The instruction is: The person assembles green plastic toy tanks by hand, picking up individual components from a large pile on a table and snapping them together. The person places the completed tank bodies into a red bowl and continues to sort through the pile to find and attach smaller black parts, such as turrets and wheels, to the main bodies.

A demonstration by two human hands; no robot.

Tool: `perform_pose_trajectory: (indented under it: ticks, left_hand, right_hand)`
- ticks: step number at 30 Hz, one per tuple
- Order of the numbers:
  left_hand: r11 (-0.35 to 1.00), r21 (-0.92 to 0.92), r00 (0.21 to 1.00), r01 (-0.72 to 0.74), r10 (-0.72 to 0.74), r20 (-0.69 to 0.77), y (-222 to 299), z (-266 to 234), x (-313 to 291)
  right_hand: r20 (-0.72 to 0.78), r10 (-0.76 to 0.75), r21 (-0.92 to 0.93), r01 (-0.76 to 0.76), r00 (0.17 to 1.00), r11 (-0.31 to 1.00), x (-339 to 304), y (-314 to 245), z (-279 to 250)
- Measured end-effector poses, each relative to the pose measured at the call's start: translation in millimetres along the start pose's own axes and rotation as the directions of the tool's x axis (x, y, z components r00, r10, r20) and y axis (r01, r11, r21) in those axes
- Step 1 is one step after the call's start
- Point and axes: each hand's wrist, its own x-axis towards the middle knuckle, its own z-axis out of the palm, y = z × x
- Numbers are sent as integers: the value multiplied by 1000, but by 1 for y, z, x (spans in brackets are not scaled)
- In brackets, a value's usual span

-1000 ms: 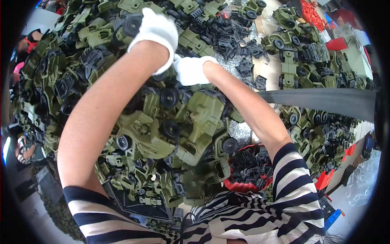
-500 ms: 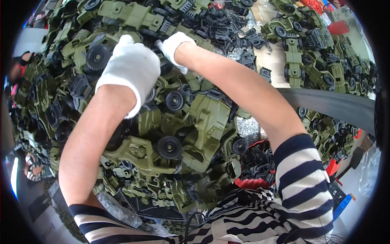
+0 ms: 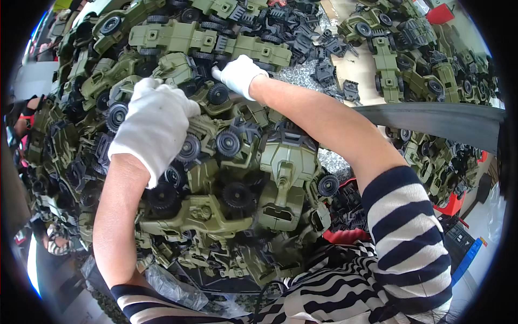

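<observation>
Both my hands wear white gloves over a heap of olive-green toy jeeps with black wheels. My left hand (image 3: 154, 121) has its fingers curled down over a green toy jeep (image 3: 121, 89), whose wheel (image 3: 116, 116) shows beside the glove; the fingertips are mostly hidden. My right hand (image 3: 241, 75) is closed, its fingertips down at dark parts in the pile, just below an overturned jeep (image 3: 261, 52); what it pinches, if anything, cannot be seen. Nearer me lie a jeep body (image 3: 197, 216) on its side and another toy vehicle (image 3: 286, 167).
Loose black plastic parts (image 3: 326, 70) lie beyond my right hand. A grey metal bar (image 3: 437, 121) crosses at the right, with more jeeps (image 3: 386, 70) behind it. A red container (image 3: 345, 236) holding black parts stands near my body. Another person's hand (image 3: 35, 102) appears at the far left.
My left hand has drawn back toward me and slightly left, with the wheel beside it shifting along. My right hand stays at about the same spot in the heap. The whole view has shifted slightly.
</observation>
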Motion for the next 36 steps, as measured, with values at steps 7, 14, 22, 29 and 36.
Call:
perform_pose_trajectory:
  ticks: [7, 14, 22, 29, 36]
  left_hand:
    - [999, -34, 997, -30, 28, -78, 3, 5, -11]
    - [977, -210, 977, -33, -12, -212, -3, 14, -12]
    - [955, -290, 996, 65, -81, -44, -5, 2, -14]
    - [980, 96, 972, 173, -186, 146, 7, 9, 87]
    - [968, 241, 890, -70, -49, 454, 14, 33, 119]
  right_hand:
    - [30, 130, 216, -133, 991, 967, -7, 5, -4]
    - [145, 279, -113, -265, 949, 958, -53, 40, -6]
    - [223, 343, 253, -394, 913, 884, -49, 2, -40]
    - [-105, 332, 269, -295, 937, 917, -24, 4, 21]
    - [34, 221, 249, -223, 975, 943, -31, 12, 12]
